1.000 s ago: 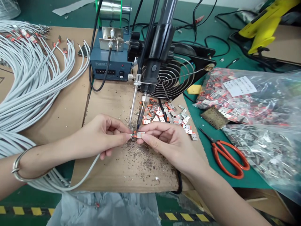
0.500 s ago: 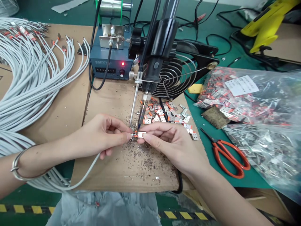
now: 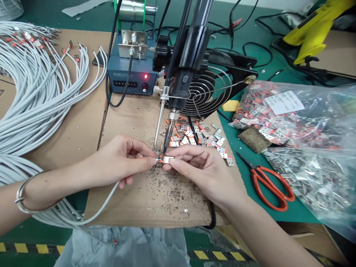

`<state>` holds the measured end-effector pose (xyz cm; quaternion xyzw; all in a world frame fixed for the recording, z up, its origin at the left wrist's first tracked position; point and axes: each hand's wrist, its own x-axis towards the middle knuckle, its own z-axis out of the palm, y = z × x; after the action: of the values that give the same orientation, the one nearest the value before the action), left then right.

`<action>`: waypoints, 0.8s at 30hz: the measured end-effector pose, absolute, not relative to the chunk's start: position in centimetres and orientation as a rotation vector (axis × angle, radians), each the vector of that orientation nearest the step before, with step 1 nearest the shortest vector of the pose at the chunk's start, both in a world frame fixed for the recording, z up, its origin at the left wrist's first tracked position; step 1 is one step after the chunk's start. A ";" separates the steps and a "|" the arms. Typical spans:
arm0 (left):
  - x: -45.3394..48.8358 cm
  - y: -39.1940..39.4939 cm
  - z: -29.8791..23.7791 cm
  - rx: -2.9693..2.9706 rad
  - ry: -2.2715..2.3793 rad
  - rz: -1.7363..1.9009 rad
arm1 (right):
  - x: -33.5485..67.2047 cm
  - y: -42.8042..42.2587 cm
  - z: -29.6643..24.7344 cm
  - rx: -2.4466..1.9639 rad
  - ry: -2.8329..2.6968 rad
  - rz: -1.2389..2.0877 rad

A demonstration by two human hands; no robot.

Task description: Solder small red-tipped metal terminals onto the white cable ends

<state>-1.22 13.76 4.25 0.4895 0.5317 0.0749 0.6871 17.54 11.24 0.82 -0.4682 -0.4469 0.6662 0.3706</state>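
Observation:
Between thumb and fingers, my left hand (image 3: 133, 159) pinches the end of a grey cable (image 3: 107, 202), its thin coloured wires just showing past the fingertips. My right hand (image 3: 198, 165) is closed on a small USB connector (image 3: 167, 159) with a metal shell and an orange part. The wire ends meet the connector's orange end below the soldering iron (image 3: 168, 135), whose tip is at or very near the joint. Beside the tip, a bent metal solder feed tube (image 3: 158, 126) ends close to my left fingertips. Exact contact at the tip is too small to tell.
Loose USB connectors (image 3: 194, 134) lie behind my right hand. Orange-handled scissors (image 3: 271, 185) and plastic bags of connectors (image 3: 280, 115) are on the right. A blue solder feeder (image 3: 130, 72) and a fan (image 3: 205, 92) stand behind. Bundled grey cables (image 3: 36, 85) fill the left.
The view has shifted very slightly. Both hands, the cable and the connector hold nearly the same place under the iron's tip.

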 end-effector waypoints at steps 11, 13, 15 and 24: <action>-1.1 13.9 4.1 1.111 1.201 0.177 | 17.3 11.2 0.8 -1.201 -1.119 1.703; -1.2 13.9 3.9 1.117 1.188 0.182 | 17.4 11.2 0.8 -1.195 -1.142 1.686; -1.3 13.9 3.7 1.128 1.170 0.200 | 17.4 11.1 0.9 -1.187 -1.159 1.675; -1.3 13.8 3.8 1.122 1.172 0.183 | 17.5 11.2 0.7 -1.160 -1.156 1.696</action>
<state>-1.30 13.77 3.82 0.5008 0.5232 0.0816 0.6847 17.51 11.24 0.68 -0.4549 -0.4533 0.6646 0.3820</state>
